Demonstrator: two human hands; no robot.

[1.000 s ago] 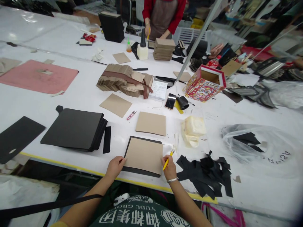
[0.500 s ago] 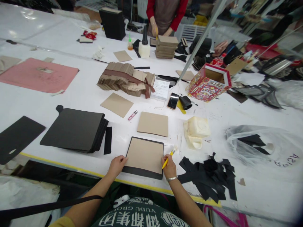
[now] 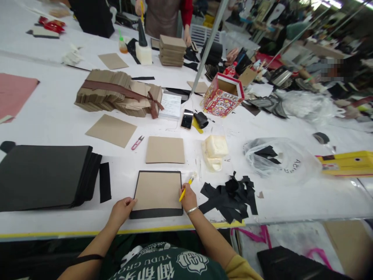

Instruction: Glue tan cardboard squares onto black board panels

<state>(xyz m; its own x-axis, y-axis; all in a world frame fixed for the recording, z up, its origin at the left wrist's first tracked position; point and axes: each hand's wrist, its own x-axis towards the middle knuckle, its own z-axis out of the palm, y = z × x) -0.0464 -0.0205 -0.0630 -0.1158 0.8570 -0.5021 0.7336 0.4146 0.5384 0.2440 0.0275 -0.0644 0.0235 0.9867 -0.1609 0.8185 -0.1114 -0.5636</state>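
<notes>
A beige board (image 3: pixel 159 190) lies on a slightly larger black sheet (image 3: pixel 157 213), whose dark border shows widest along the near side. My left hand (image 3: pixel 122 209) pinches the lower left edge of the board with thumb and fingers. At the opposite edge, my right hand (image 3: pixel 189 197) is closed round a yellow-handled brush (image 3: pixel 186 188), bristles pointing away from me. Its fingertips touch the right edge of the board. Another beige board (image 3: pixel 165 150) lies just beyond. A whitish cut-open plastic jug (image 3: pixel 215 149) stands to the right, and black strips (image 3: pixel 233 196) are heaped nearer me.
Black sheets (image 3: pixel 43 175) are stacked at left. Pink thread snips (image 3: pixel 137 143), a phone (image 3: pixel 187 119) and a tied bundle of beige boards (image 3: pixel 116 93) lie farther back. A slanted metal pole (image 3: pixel 208 46) rises near a red box (image 3: pixel 223 97). Across the table a co-worker (image 3: pixel 163 17) stands.
My view has swung to the right, so everything appears farther left. Both my hands keep their places at the board's edges. The co-worker's hand with a yellow tool has moved off the stack.
</notes>
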